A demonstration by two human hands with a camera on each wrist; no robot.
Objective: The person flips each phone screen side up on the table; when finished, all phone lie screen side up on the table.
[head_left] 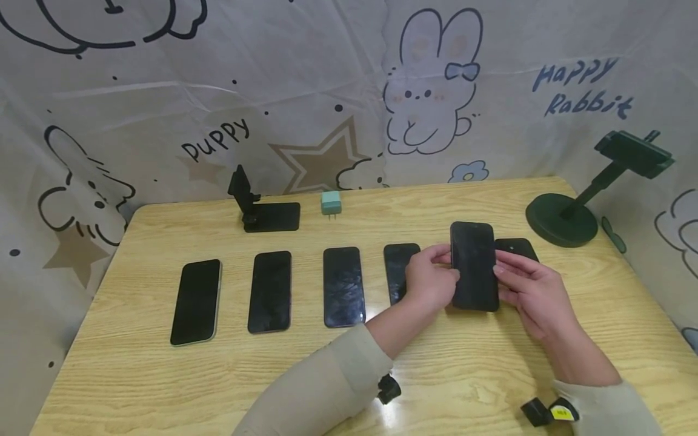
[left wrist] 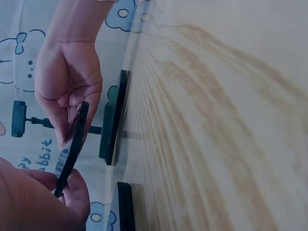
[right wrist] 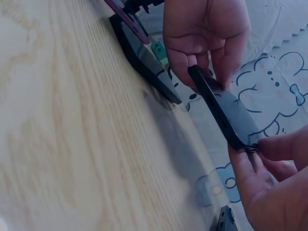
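Observation:
A black smartphone (head_left: 474, 266) is held up off the table, its dark screen facing the head camera. My left hand (head_left: 433, 278) pinches its left edge, and my right hand (head_left: 531, 290) pinches the right edge. In the left wrist view the phone (left wrist: 73, 149) appears edge-on between both hands. The right wrist view shows the phone (right wrist: 224, 113) raised above the tabletop. Partly hidden behind my left hand lies another phone (head_left: 400, 266). Beyond my right hand, a further dark phone (head_left: 518, 247) shows only its upper part.
Three more phones lie to the left: one at far left (head_left: 196, 303), a second (head_left: 270, 292), a third (head_left: 343, 286). Behind them stand a black folding stand (head_left: 272, 217) and a teal charger plug (head_left: 331, 203). A dark green round-based phone stand (head_left: 564, 221) occupies the back right corner.

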